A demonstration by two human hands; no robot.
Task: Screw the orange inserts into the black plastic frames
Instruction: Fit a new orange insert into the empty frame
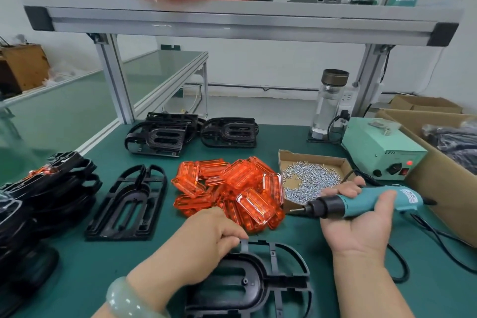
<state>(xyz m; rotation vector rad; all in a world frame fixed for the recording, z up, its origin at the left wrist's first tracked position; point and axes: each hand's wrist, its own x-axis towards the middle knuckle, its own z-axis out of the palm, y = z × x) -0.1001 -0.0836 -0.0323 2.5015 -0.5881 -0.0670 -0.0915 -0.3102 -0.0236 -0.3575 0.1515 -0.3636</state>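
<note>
Fingers of the left hand (204, 240) curl onto the top edge of one black frame (258, 273), just nearer than the heap of orange inserts (232, 188), too many to count. Right of the heap, the right hand (361, 224) clasps one electric screwdriver (358, 201). One second frame (129, 204) lies left of the heap; two frame stacks (160, 134) stand beyond it
</note>
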